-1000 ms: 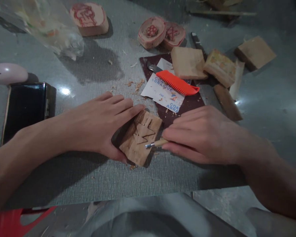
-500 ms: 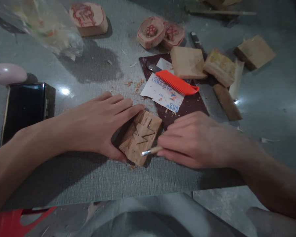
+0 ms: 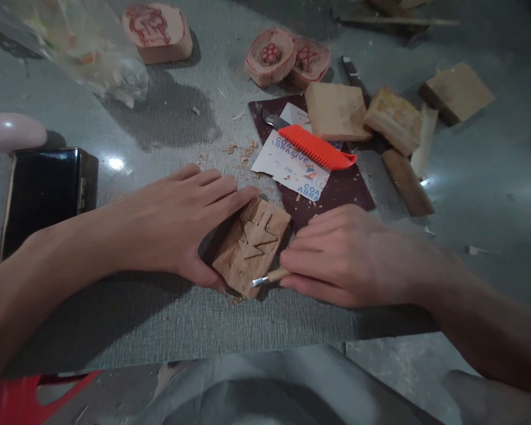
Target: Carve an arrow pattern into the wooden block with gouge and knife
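Note:
A small wooden block (image 3: 252,245) with a star cut into its top lies on the grey table (image 3: 168,319). My left hand (image 3: 181,221) grips its left side, fingers over the far corner and thumb at the near edge. My right hand (image 3: 349,257) is closed round a carving tool (image 3: 265,277) with a wooden handle and metal tip. The tip rests at the block's near right edge.
Sandpaper (image 3: 331,183), abrasive paper sheets (image 3: 292,168) and an orange comb-like tool (image 3: 318,147) lie behind the block. Several wooden blocks (image 3: 336,112) and red-marked stamps (image 3: 269,56) sit further back. A black box (image 3: 44,192), a pink object (image 3: 11,131) and a plastic bag (image 3: 79,47) are on the left.
My right hand has drawn the tool toward me and leftward, from beside the carved star down to the block's near edge. The left hand and block have stayed put.

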`<state>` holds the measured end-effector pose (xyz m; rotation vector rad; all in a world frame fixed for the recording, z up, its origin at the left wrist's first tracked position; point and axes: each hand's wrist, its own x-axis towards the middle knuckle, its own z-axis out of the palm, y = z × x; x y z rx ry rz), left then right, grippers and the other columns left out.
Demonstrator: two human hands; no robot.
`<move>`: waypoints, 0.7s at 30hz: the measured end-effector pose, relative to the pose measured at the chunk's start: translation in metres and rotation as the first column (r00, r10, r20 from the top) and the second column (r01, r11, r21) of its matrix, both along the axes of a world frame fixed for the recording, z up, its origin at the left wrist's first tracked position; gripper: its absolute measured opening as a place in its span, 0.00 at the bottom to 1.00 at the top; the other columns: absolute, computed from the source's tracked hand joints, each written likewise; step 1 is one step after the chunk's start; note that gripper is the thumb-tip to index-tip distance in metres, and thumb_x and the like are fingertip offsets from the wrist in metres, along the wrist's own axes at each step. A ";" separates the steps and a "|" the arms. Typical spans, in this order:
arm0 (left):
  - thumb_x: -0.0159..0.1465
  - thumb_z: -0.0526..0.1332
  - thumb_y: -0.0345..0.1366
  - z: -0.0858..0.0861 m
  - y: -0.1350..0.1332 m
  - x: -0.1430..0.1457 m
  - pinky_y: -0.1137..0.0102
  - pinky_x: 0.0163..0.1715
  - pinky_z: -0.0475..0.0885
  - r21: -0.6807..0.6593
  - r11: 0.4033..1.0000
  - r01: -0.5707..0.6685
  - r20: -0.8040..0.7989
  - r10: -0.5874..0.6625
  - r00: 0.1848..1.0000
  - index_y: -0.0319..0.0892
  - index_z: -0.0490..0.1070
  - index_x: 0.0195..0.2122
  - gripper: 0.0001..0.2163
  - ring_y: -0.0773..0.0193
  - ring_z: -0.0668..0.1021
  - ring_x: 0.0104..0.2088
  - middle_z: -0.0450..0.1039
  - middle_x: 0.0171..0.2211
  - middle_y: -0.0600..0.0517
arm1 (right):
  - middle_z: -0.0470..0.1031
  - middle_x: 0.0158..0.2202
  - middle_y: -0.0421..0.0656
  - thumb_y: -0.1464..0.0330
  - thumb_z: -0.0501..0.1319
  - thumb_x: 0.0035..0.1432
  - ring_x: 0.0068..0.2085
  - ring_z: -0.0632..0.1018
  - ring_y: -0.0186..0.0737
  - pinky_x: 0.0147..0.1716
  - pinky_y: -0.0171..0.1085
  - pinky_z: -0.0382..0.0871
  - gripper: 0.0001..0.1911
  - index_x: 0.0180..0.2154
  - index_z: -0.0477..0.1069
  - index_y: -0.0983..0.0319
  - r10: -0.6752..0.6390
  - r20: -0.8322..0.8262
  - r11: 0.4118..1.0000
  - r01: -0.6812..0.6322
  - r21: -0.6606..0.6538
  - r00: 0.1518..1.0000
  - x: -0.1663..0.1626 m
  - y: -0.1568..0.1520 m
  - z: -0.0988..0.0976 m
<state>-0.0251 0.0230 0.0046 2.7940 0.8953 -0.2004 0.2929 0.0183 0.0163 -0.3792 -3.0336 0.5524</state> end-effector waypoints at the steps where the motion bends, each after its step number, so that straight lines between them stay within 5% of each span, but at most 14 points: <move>1: 0.62 0.71 0.75 -0.001 0.001 -0.001 0.45 0.65 0.76 0.011 1.000 0.009 0.044 -0.010 0.999 0.34 0.65 0.81 0.59 0.34 0.83 0.59 0.82 0.63 0.33 | 0.77 0.30 0.36 0.63 0.58 0.87 0.28 0.70 0.38 0.32 0.44 0.52 0.18 0.38 0.74 0.57 -0.010 0.005 1.000 0.010 0.010 1.000 0.000 0.001 0.001; 4: 0.59 0.70 0.81 -0.006 0.001 -0.002 0.42 0.65 0.76 -0.013 1.000 0.002 0.095 0.000 0.995 0.35 0.67 0.81 0.62 0.32 0.84 0.58 0.83 0.62 0.31 | 0.78 0.30 0.37 0.64 0.57 0.86 0.29 0.71 0.39 0.32 0.45 0.52 0.19 0.37 0.73 0.57 -0.050 0.015 0.997 0.050 0.051 0.999 0.003 0.004 0.004; 12: 0.65 0.73 0.70 -0.011 -0.006 0.012 0.46 0.69 0.74 -0.029 0.994 -0.108 0.189 0.112 0.976 0.47 0.76 0.77 0.46 0.32 0.80 0.66 0.82 0.64 0.37 | 0.78 0.30 0.36 0.64 0.56 0.87 0.29 0.71 0.38 0.32 0.45 0.53 0.19 0.38 0.73 0.57 -0.009 0.018 1.000 0.008 0.008 1.000 0.003 0.003 0.004; 17: 0.66 0.72 0.69 -0.009 -0.004 0.010 0.46 0.69 0.74 -0.018 0.994 -0.106 0.186 0.108 0.977 0.47 0.74 0.78 0.46 0.33 0.80 0.65 0.81 0.65 0.37 | 0.78 0.30 0.38 0.63 0.55 0.87 0.30 0.72 0.39 0.33 0.45 0.52 0.21 0.36 0.72 0.57 -0.095 0.026 0.993 0.093 0.073 0.995 0.006 0.008 0.006; 21: 0.64 0.71 0.74 -0.008 -0.001 0.000 0.45 0.67 0.75 -0.024 0.999 -0.049 0.147 0.052 0.988 0.41 0.69 0.81 0.54 0.33 0.82 0.61 0.82 0.64 0.35 | 0.79 0.31 0.37 0.63 0.56 0.88 0.29 0.72 0.38 0.33 0.45 0.53 0.19 0.38 0.73 0.57 -0.033 0.029 0.999 0.033 0.008 0.999 0.002 0.004 0.002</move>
